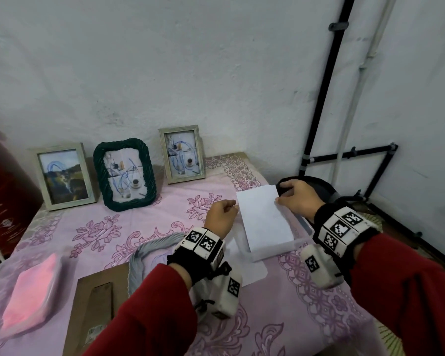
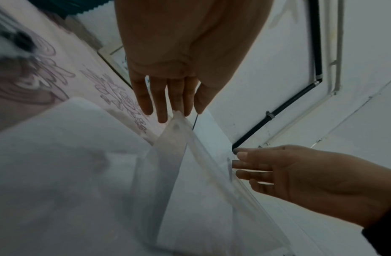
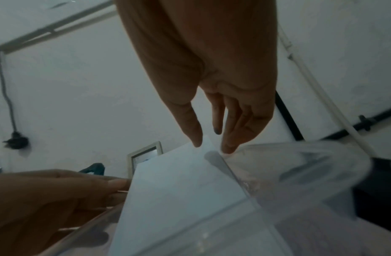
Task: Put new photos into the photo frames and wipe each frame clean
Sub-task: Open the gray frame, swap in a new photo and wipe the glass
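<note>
A white photo sheet (image 1: 265,219) shows its blank side and tilts up out of a clear plastic box (image 1: 303,240) at the table's right. My left hand (image 1: 233,204) pinches the sheet's left edge, thumb and fingers (image 2: 164,112) pointing down beside the box corner. At the sheet's far right corner, my right hand (image 1: 278,194) pinches it between thumb and fingers (image 3: 228,147). Against the wall stand three frames with pictures: a pale one (image 1: 62,176), a dark green rope one (image 1: 125,174) and another pale one (image 1: 181,154). The sheet's printed side is hidden.
A brown backing board (image 1: 95,304) and a grey rope frame (image 1: 149,255) lie at the front, left of my left arm. A bagged pink cloth (image 1: 31,291) sits at the front left. The box lid (image 1: 252,271) lies flat beside the box. A black chair (image 1: 319,191) stands past the table's right edge.
</note>
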